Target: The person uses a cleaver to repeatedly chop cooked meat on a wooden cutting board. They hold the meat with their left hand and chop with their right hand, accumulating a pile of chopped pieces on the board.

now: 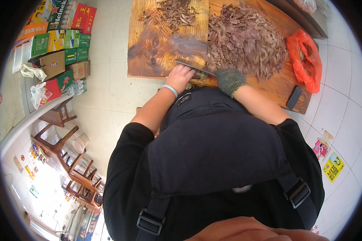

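My bare left hand [180,76], with a pale bangle at the wrist, lies at the near edge of a wooden board [147,64]. Its fingertips are close against a knife blade [195,67]; what is beneath them is hidden. In a dark knitted glove, my right hand [230,81] grips the knife at its right end. A brownish piece of meat [201,74] shows beside the blade, right of my left fingers. Sliced meat [244,42] forms a large heap to the right, and a smaller pile of slices [178,13] lies at the board's far side.
An open red plastic bag [304,63] stands at the right of the wooden table [261,90], near a dark phone [294,97]. Stacked cartons [52,61] are on the left. Wooden stools [60,137] and a pale bucket [80,143] are at the lower left.
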The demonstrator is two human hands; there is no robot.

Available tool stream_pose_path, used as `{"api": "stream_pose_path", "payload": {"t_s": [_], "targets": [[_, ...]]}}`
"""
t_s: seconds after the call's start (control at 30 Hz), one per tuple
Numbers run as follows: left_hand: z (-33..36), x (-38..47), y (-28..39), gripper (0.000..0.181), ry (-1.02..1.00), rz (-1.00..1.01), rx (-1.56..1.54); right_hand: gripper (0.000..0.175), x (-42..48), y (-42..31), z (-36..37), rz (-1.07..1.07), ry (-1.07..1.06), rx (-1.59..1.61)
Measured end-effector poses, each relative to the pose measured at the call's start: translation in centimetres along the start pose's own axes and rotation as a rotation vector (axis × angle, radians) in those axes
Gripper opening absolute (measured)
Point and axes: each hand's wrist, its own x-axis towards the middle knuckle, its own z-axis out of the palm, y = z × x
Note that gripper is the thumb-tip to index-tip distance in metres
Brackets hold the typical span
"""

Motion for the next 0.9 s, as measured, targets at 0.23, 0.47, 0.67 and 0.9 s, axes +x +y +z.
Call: {"api": "stream_pose_path", "payload": {"t_s": [0.23, 0.47, 0.67, 0.9], "targets": [[1.7, 0.0, 0.2, 0.025, 0.098, -0.04, -0.013, 0.03, -0.5, -1.2, -0.4, 0.017, 0.048, -0.003], [1.3, 0.2, 0.1, 0.024, 0.12, -0.016, -0.078, 0.026, 1.7, -4.0, -1.8, -0.144, 0.142, 0.055], [1.2, 0.1, 0.1, 0.028, 0.13, 0.008, -0.052, 0.028, 1.4, -3.0, -1.6, -0.006, -0.076, -0.013], [1.3, 0.3, 0.5, 0.031, 0.144, -0.017, -0.074, 0.03, 2.1, -4.0, -2.5, -0.092, -0.032, -0.044]]}}
